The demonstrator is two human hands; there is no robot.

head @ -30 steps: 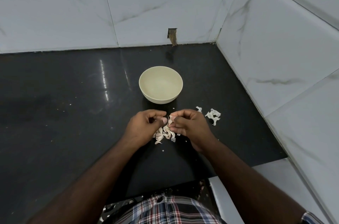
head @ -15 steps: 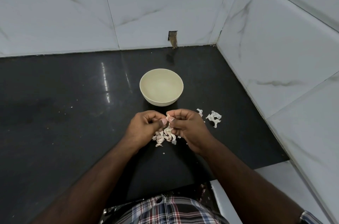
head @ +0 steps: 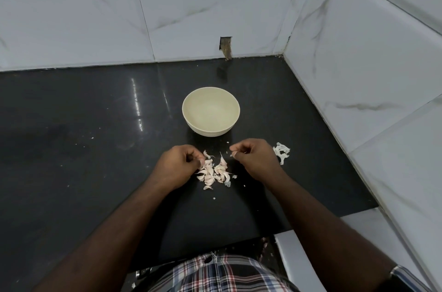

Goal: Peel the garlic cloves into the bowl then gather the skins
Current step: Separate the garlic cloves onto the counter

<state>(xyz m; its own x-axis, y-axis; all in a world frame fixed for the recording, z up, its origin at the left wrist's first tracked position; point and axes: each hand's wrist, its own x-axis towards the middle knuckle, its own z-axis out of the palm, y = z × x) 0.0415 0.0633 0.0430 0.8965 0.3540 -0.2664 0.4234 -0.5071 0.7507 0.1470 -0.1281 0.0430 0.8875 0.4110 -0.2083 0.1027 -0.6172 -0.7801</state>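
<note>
so far cream bowl [head: 211, 115] looks empty; garlic clove pile [head: 213, 172] on black counter [head: 83, 138] between hands, small skin heap [head: 281, 151] at right; left hand [head: 178, 166] curled on clove, right hand [head: 254, 159] pinches small bit; peeling barely begun, gathering skins left

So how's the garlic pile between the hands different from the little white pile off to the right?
The garlic pile is larger, spread loosely, pinkish, and lies between both hands; the left hand touches its edge. The white pile is smaller, bunched, whiter, and sits beyond the right hand. Both lie on the black counter, outside the bowl.
</note>
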